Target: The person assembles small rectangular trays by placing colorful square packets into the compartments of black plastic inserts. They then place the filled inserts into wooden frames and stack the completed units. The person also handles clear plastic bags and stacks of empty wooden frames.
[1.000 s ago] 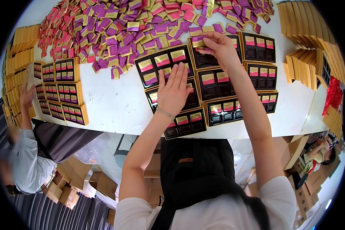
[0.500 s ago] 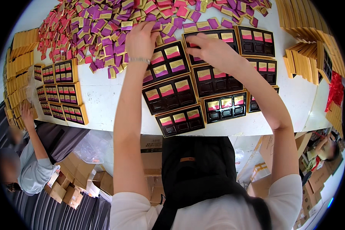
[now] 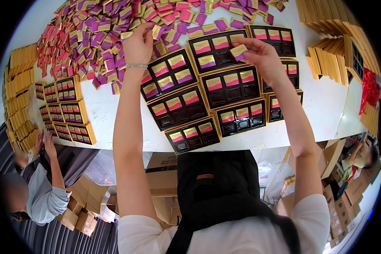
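Note:
My right hand [image 3: 263, 60] pinches a gold-and-purple wrapped chocolate [image 3: 238, 52] over the right part of a dark-trayed box [image 3: 222, 57]. That box has gold-and-pink chocolates along its far row and one gold-and-purple piece [image 3: 206, 61] at the near left. At the edge of a big loose heap of wrapped chocolates [image 3: 110, 36], my left hand [image 3: 139, 45] has thumb and finger closed on another wrapped chocolate [image 3: 157, 32]. Beside my left wrist lies a box [image 3: 169, 72] with pieces in both rows. Nearer me, several boxes [image 3: 178, 108] hold chocolates in the far row only, with bare near pockets.
Filled boxes [image 3: 67, 101] stand stacked at the left. Piles of gold box parts [image 3: 326, 59] line the right side, near a red wrapper [image 3: 369, 91]. A co-worker [image 3: 42, 190] is at the left table edge; another person [image 3: 362, 156] is far right. Cardboard cartons [image 3: 86, 194] sit below.
My right hand has shifted and turned, so the chocolate in its fingers now shows. My left hand has moved slightly left along the heap. The whole view has shifted a little.

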`<action>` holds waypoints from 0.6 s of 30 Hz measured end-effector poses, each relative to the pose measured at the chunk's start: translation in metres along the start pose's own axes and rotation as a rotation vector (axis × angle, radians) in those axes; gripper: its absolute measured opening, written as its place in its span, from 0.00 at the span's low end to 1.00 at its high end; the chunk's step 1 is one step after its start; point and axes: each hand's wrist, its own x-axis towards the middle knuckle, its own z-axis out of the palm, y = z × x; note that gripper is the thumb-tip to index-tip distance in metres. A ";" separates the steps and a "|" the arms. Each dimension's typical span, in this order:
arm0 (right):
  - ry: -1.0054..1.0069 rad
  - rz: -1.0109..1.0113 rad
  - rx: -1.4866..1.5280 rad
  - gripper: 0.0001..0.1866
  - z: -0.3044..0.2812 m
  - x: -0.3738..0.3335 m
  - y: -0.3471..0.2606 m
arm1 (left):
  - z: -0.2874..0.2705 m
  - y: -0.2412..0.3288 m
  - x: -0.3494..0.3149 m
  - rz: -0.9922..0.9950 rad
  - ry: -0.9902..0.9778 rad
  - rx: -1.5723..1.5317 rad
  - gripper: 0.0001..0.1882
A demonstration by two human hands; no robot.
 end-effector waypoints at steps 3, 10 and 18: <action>0.115 -0.207 -0.424 0.20 -0.002 0.000 0.016 | 0.003 0.027 -0.011 -0.006 -0.059 -0.158 0.10; 0.334 -0.201 -0.267 0.11 0.002 -0.005 0.029 | 0.043 0.112 -0.052 0.115 -0.249 -0.312 0.09; 0.457 -0.409 -0.990 0.16 0.003 -0.031 0.041 | 0.072 0.127 -0.087 0.439 -0.158 0.210 0.17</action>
